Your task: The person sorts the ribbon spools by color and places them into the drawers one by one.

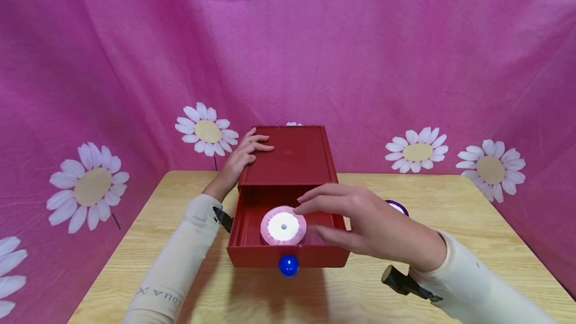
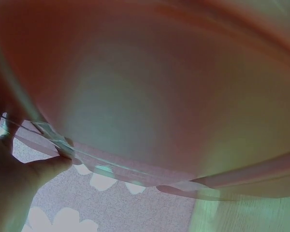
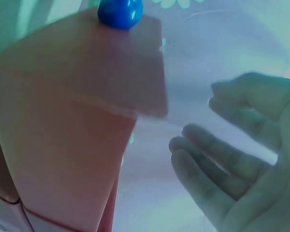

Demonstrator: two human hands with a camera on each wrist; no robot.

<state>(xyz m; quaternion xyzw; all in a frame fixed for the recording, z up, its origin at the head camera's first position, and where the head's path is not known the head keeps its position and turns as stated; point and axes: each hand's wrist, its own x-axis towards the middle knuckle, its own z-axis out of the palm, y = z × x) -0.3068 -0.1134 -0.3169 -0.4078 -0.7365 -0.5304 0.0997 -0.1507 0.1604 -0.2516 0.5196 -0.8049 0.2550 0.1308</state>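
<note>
A red box (image 1: 288, 156) stands on the table with its drawer (image 1: 252, 257) pulled out toward me. A round blue knob (image 1: 288, 266) sits on the drawer's front; it also shows in the right wrist view. Inside the drawer lies a pink spool (image 1: 271, 234) with a white face and a small centre hole, apparently ribbon. My left hand (image 1: 240, 159) rests on the box's left top edge, fingers spread over the top, thumb (image 2: 50, 170) along the side. Above the drawer's right side hovers my right hand (image 1: 366, 219), fingers loosely bent and apart, holding nothing.
A purple-rimmed spool (image 1: 398, 207) lies on the wooden table (image 1: 450, 224), partly hidden behind my right hand. Behind the table hangs a pink cloth (image 1: 351, 64) with white daisies. Dark wrist mounts (image 1: 405, 284) stick out from both sleeves.
</note>
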